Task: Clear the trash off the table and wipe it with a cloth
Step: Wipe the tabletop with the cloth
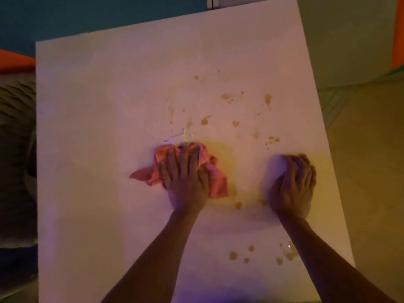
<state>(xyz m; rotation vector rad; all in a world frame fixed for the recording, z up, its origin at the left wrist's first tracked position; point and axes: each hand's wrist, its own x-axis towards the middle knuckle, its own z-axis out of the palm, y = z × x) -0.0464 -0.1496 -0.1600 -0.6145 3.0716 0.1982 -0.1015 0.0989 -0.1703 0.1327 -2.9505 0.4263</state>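
Note:
A white square table (109, 106) fills the view. My left hand (185, 180) lies flat, fingers spread, pressing a crumpled pink cloth (216, 182) onto the table's middle. My right hand (293, 184) rests on the table to the right of the cloth, fingers curled under, with nothing visible in it. Brown splashes (205, 120) dot the surface beyond both hands. More brown drops (232, 255) lie near the front right, between my forearms. A wet yellowish smear (227, 154) spreads beside the cloth. A small white scrap or streak (175, 136) sits just beyond the cloth.
The table's right edge (328, 149) runs close to my right hand, with tan floor past it. A dark fabric mass (15, 127) lies off the left edge. Something orange (15, 62) shows at the far left, and a teal wall (87, 18) stands behind the table.

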